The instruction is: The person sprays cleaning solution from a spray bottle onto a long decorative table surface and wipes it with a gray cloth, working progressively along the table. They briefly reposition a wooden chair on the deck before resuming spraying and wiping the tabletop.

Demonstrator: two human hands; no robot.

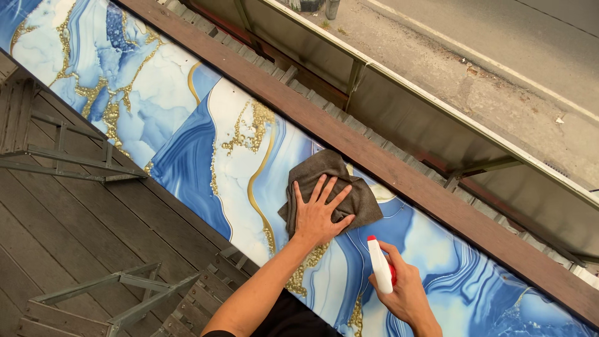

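Note:
My left hand [317,212] lies flat with fingers spread on a dark grey cloth [355,196], pressing it onto a long counter top [187,134] patterned in blue, white and gold like marble. My right hand [404,288] grips a white spray bottle [379,265] with a red trigger and cap, held upright just above the counter, close to the right of my left wrist. The cloth is bunched and lies near the counter's far edge.
A brown wooden rail [399,175] runs along the counter's far side. Beyond it are a metal roof [437,118] and a road below. On the near side, a dark wooden deck [68,218] carries metal-framed stools [118,299].

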